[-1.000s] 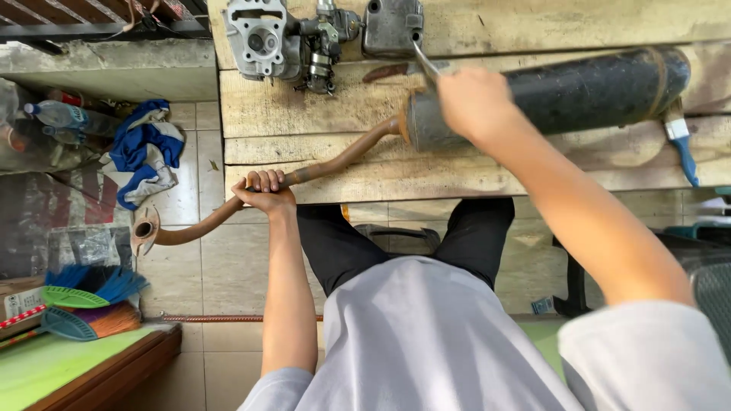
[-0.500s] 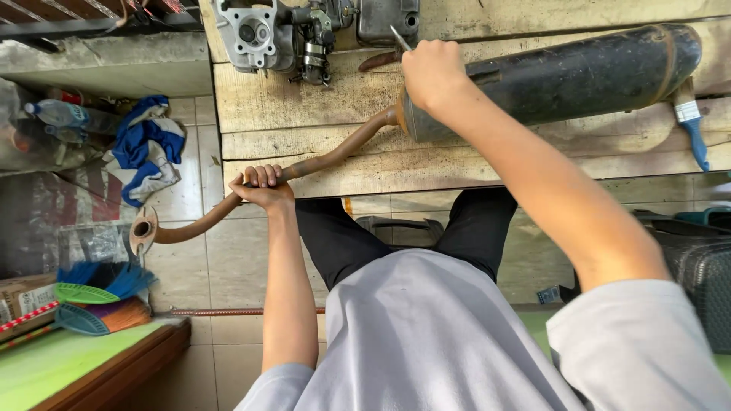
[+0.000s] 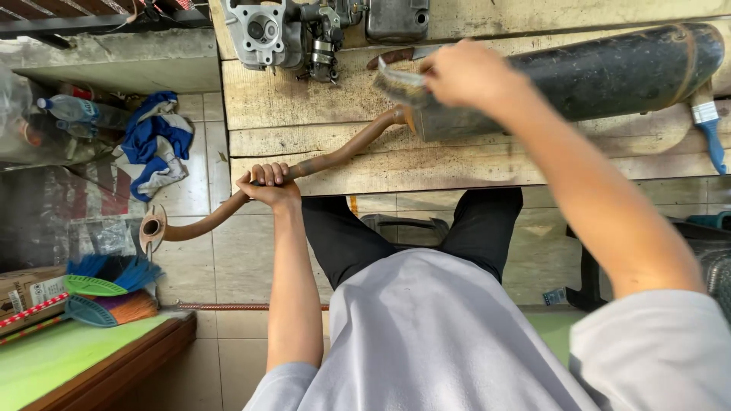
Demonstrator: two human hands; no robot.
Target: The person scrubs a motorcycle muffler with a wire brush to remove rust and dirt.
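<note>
The rusty pipe [image 3: 335,158] is gripped by the clenched left hand [image 3: 266,185]; a blurred blade [image 3: 400,82] is held by the right hand [image 3: 464,74] against the muffler [image 3: 609,72].

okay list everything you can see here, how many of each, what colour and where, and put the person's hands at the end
exhaust pipe: one, rusty brown, curving from bench edge down left
muffler: one, black, lying on the bench at right
wooden bench: one, pale worn planks, top
engine parts: a cluster, grey metal, bench top left
paintbrush: one, blue handle, far right of the bench
cloth: one, blue and white, floor at left
brooms: two, blue-green heads, lower left
plastic bottle: one, clear, far left
left hand: gripping the exhaust pipe
right hand: holding a blurred tool at the muffler's end
</note>
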